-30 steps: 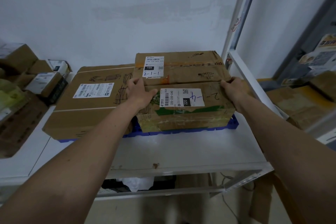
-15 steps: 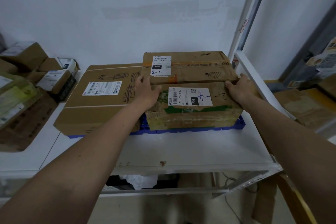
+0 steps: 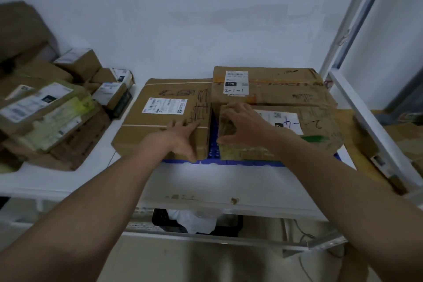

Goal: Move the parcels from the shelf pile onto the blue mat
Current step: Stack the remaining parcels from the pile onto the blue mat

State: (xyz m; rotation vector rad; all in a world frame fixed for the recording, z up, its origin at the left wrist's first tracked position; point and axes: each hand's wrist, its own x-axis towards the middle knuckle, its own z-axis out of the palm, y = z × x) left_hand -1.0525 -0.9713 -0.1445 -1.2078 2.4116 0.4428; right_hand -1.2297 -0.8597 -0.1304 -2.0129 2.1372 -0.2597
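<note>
A single wide-angle view from a camera worn on the person's head, looking forward and down onto a white shelf (image 3: 229, 181) at close range. Both forearms reach in from the bottom corners toward the middle, so the camera sits just behind and above them. The far wall (image 3: 206, 25) fills the top of the picture. Straight lines bend near the edges. The floor beneath the shelf shows at the near bottom edge.
</note>
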